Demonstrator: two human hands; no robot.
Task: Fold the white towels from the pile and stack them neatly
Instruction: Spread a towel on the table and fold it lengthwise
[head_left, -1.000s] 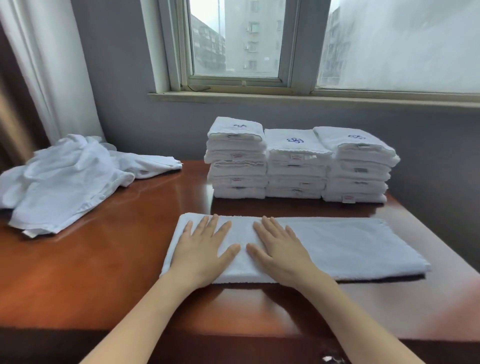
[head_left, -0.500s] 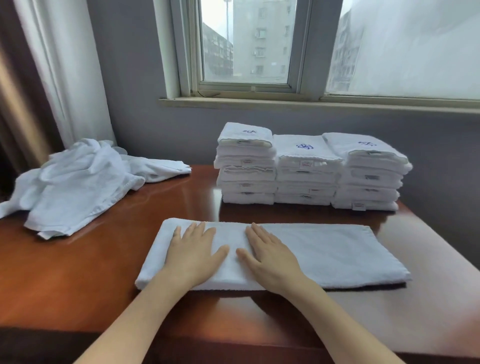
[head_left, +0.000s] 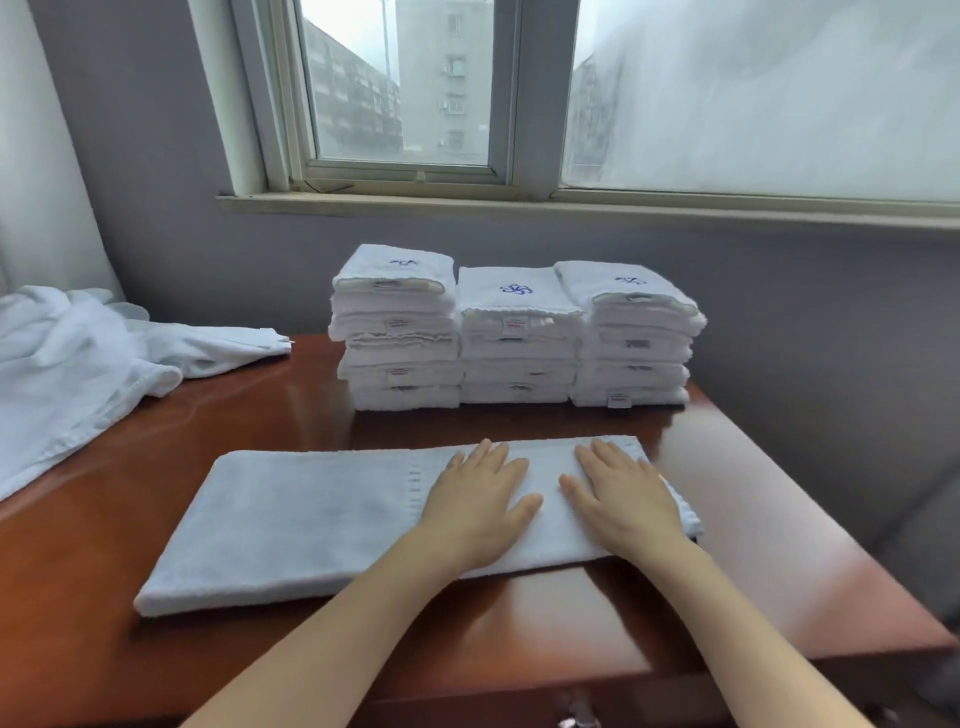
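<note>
A long folded towel (head_left: 311, 519) lies flat across the front of the wooden bench (head_left: 769, 561), its length running left to right. Both grips rest palm down on its right part, side by side with thumbs toward each other and a small gap between them. The left grip (head_left: 478, 499) is released, fingers straight and flat on the cloth. The right grip (head_left: 623, 499) is likewise released and flat, near the towel's right end. Behind the towel, at the back of the bench by the wall, stand three stacks of folded towels touching one another: the left stack (head_left: 397, 332), the middle stack (head_left: 517, 338) and the right stack (head_left: 631, 338). The pile (head_left: 67, 364) of unfolded towels lies crumpled at the bench's left edge, well apart from the grips.
</note>
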